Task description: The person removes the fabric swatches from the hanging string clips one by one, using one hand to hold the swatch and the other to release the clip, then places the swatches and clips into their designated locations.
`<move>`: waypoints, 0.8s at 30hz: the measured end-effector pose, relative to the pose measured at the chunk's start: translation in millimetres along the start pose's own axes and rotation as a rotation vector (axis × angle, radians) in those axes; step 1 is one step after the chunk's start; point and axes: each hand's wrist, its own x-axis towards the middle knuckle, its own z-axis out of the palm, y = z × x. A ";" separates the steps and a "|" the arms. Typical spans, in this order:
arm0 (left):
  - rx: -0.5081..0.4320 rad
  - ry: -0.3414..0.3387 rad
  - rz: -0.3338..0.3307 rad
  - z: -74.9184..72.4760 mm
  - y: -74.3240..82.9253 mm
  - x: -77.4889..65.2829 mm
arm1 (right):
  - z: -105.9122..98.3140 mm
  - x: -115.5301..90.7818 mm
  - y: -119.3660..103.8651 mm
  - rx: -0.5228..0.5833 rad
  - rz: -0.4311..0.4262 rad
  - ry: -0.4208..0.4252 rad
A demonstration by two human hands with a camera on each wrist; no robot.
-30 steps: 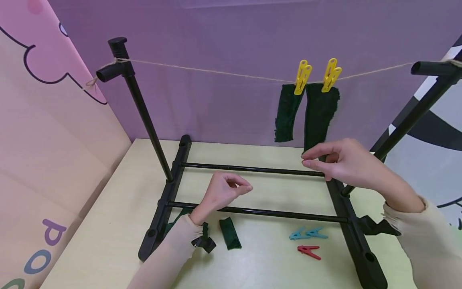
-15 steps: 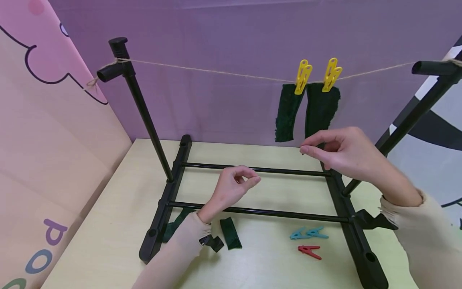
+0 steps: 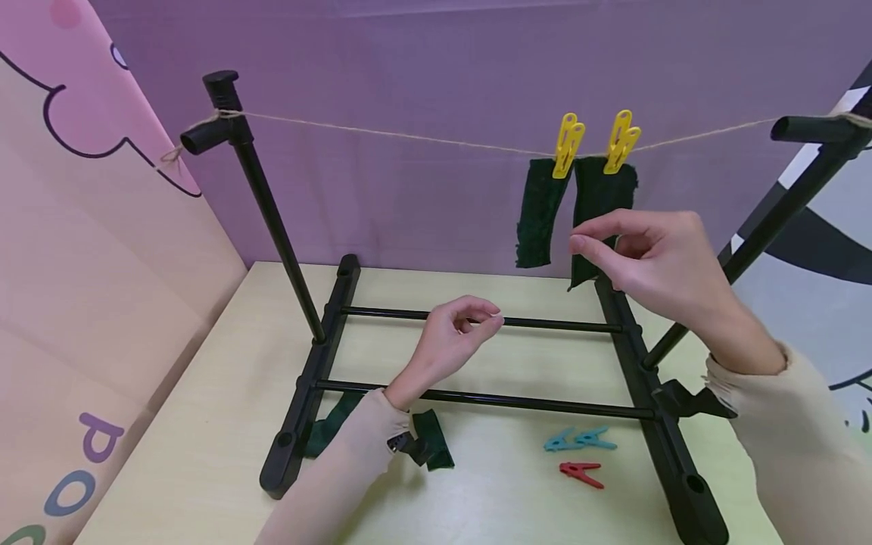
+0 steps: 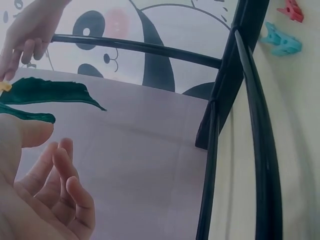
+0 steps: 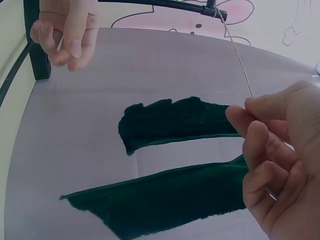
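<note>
Two dark green cloth pieces hang from a string [image 3: 409,137], the narrower cloth [image 3: 541,219] left of the wider cloth [image 3: 598,189]. A yellow clothespin [image 3: 568,144] grips the narrower one and another yellow clothespin [image 3: 621,142] the wider. My right hand [image 3: 671,265] is raised in front of the wider cloth, overlapping its lower part in the head view; its thumb and forefinger are bent toward each other with nothing between them. Lower and to the left, my left hand [image 3: 453,341] hovers over the rack's crossbars with loosely curled fingers. In the left wrist view its thumb stands apart from the fingers [image 4: 75,200].
A black rack [image 3: 316,393] on the pale table [image 3: 170,446] carries the string between two posts. Near the front crossbar [image 3: 531,403] lie two blue clothespins [image 3: 595,437], a red clothespin [image 3: 581,473], a small green cloth [image 3: 436,439] and another green cloth [image 3: 334,428] partly behind my sleeve.
My right hand has risen from the wider cloth's bottom edge toward its middle. My left hand has moved up and to the right. The hanging cloths and clothespins stay put.
</note>
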 end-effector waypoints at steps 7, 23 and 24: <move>-0.015 0.019 0.004 0.6 8.7 7.6 | 3.0 12.7 -5.5 0.040 -0.022 0.117; -0.099 0.030 -0.004 -2.3 22.4 26.9 | 3.1 47.4 -27.4 0.185 -0.003 0.388; -0.098 0.027 -0.002 -2.4 23.6 27.8 | 3.1 48.9 -29.0 0.203 -0.013 0.408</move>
